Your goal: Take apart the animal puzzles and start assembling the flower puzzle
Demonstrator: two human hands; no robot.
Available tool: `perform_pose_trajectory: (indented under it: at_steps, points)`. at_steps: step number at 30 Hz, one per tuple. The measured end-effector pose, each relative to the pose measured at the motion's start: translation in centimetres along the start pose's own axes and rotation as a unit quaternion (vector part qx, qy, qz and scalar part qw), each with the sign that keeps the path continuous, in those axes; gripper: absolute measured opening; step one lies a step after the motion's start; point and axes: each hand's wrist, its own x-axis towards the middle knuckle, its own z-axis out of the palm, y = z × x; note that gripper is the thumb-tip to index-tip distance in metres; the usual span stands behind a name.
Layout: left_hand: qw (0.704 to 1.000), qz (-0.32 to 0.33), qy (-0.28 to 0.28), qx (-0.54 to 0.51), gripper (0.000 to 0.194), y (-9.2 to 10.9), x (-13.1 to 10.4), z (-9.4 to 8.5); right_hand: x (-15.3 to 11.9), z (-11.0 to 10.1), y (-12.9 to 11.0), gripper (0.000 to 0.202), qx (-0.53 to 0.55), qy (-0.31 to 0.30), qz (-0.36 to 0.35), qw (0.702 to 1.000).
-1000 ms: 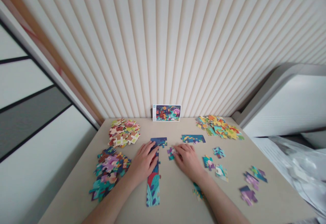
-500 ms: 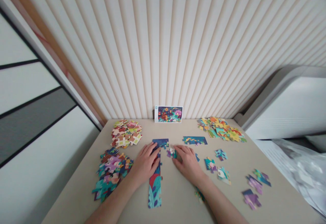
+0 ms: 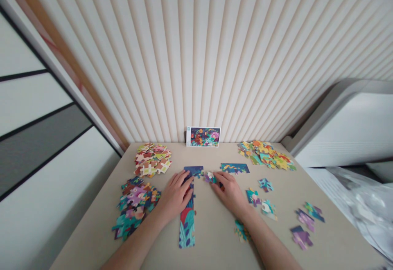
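My left hand [image 3: 176, 195] lies flat with its fingers spread, resting across the upper part of a joined puzzle strip [image 3: 187, 225]. That L-shaped strip runs down from a dark blue top edge to a red and teal lower end. Just right of its top arm, a small white, purple and teal puzzle piece [image 3: 210, 176] is pinched at the fingertips of my right hand [image 3: 229, 192]. A small gap separates this piece from the strip. Above my right hand lies a second joined strip [image 3: 235, 168], dark blue with yellow marks.
A picture card [image 3: 203, 136] stands against the pleated wall. Piles of pieces lie at the back left [image 3: 152, 159], near left [image 3: 135, 206] and back right [image 3: 267, 154]. Loose pieces lie to the right, including purple ones [image 3: 301, 237]; another cluster [image 3: 242, 231] sits beside my right forearm.
My right hand has shifted slightly up and right with the puzzle piece, which has turned and moved up beside the strip's top arm. My left hand stays in place.
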Motion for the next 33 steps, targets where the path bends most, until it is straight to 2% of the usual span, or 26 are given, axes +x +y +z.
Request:
perform_pose_trajectory:
  at_steps: [11, 16, 33]
  points:
    - [1.0, 0.015, 0.015, 0.005, 0.042, -0.7, -0.1, 0.8, -0.4, -0.5, -0.5, 0.037, 0.034, -0.017, -0.015, 0.999]
    - [1.0, 0.017, 0.011, 0.011, 0.041, -0.9, -0.2, 1.1, -0.4, -0.6, -0.2, 0.036, 0.03, -0.006, -0.012, 0.999]
    - [1.0, 0.006, -0.005, 0.007, 0.04, -0.1, 0.0, 0.2, -0.6, -0.4, -0.2, 0.031, 0.036, -0.017, -0.037, 0.999]
